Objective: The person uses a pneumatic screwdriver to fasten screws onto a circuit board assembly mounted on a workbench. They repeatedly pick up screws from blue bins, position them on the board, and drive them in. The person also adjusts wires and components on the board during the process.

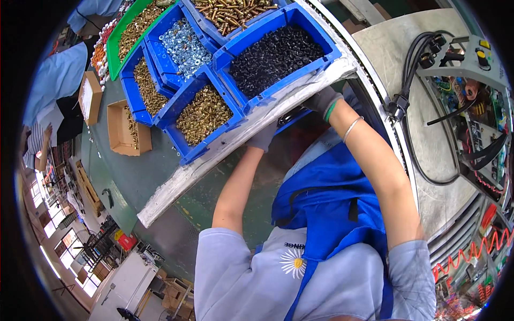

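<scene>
Both gloved hands sit under the near long edge of a pale, plastic-wrapped board shelf (235, 140) that carries the bins. The left hand (263, 136), in a grey knit glove, presses against the shelf's underside near the middle of that edge; fingers are tucked beneath, so I cannot tell whether they are curled or flat. The right hand (323, 101), in a darker grey glove with a green cuff, meets the same edge closer to the shelf's right corner; its fingers are hidden too, grip not readable. A thin metal bangle (352, 127) rings the right forearm. Just above the right hand, at the right corner, stands a blue plastic bin of black screws (276, 56). Above the left hand, a blue bin of brass-coloured screws (203, 115) sits at the near edge. Further back are a blue bin of bright silver washers (183, 45) and a green bin of brassy fasteners (136, 27). Left of the shelf, two open cardboard boxes (126, 128) rest on a dark green surface, with bare room around them. Right of the arms, a grey metal benchtop (428, 155) holds black cables (412, 69) and a control box with yellow buttons (471, 56).
</scene>
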`<state>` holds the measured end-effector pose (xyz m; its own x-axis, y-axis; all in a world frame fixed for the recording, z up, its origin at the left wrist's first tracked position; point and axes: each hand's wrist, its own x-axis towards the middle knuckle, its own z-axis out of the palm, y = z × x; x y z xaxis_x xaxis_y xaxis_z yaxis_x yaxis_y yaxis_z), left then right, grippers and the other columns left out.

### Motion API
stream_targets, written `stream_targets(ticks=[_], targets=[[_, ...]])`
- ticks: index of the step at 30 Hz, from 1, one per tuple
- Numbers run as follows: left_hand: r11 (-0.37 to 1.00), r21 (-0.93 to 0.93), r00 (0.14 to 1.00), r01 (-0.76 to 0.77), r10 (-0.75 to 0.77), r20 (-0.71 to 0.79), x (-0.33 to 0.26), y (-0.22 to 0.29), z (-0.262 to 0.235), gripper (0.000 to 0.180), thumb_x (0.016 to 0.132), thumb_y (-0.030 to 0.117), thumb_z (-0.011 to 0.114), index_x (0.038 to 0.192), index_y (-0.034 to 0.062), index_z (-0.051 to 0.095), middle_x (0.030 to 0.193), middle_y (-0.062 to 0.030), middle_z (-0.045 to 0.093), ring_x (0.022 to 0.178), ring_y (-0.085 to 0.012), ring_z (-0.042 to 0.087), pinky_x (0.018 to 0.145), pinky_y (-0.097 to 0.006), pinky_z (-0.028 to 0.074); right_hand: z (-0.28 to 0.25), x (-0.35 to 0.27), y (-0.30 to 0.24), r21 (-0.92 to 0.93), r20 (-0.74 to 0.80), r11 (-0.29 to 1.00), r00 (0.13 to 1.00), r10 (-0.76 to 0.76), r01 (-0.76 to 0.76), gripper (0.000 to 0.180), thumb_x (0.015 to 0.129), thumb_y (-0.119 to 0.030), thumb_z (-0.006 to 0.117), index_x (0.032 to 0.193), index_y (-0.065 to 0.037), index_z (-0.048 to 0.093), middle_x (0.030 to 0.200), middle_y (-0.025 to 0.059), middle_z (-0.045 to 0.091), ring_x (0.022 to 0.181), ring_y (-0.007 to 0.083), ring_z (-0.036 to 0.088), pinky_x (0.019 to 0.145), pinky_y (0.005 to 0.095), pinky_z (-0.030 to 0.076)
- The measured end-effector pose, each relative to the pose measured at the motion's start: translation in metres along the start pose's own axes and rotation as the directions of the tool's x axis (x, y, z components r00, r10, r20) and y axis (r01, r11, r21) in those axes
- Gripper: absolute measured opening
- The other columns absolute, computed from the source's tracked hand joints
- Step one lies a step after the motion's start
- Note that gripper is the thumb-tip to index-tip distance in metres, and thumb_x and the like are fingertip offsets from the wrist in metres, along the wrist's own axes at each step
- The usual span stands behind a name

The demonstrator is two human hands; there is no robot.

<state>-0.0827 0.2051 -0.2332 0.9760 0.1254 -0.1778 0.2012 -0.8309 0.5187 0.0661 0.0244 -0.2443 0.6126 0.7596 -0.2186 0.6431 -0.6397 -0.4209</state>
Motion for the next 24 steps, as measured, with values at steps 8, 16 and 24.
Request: stream_targets(ticks=[8,16,24], targets=[[0.940,0.296,0.982,-0.169,0.186,-0.027,-0.018,0.044,0.030,0.046,0.086,0.035,0.062,0.122,0.0057,0.061,0.112,-0.0276,0.064,0.105,-0.0429,0.063,0.089,-0.051,0.050,0.009,0.000,0.006,0.093,0.016,0.994,0.998,-0.057,0.055,0.043,0.099,-0.036,0.043,0.138,-0.020,0.049,0.143,0.0059,0.049,0.133,0.0259,0.041,0.117,0.0397,0.027],[0.940,0.328,0.915,-0.096,-0.047,0.402,0.029,0.041,0.051,0.043,0.088,0.034,0.056,0.123,0.0080,0.055,0.126,-0.0221,0.050,0.115,-0.0365,0.049,0.097,-0.045,0.040,0.014,-0.011,-0.009,0.943,-0.273,0.283,0.894,0.357,0.175,0.029,0.098,-0.039,0.052,0.118,-0.020,0.058,0.118,0.0044,0.063,0.108,0.0228,0.060,0.090,0.0425,0.054],[0.924,0.291,0.968,-0.248,0.222,0.119,0.024,0.012,0.059,0.033,0.081,0.029,0.063,0.101,0.0038,0.071,0.103,-0.0243,0.068,0.092,-0.0389,0.067,0.082,-0.046,0.053,-0.058,-0.026,-0.063,0.756,0.453,-0.648,0.792,0.409,-0.098,0.017,0.095,-0.029,0.062,0.108,-0.018,0.063,0.102,0.0058,0.067,0.089,0.0191,0.066,0.072,0.0383,0.058]])
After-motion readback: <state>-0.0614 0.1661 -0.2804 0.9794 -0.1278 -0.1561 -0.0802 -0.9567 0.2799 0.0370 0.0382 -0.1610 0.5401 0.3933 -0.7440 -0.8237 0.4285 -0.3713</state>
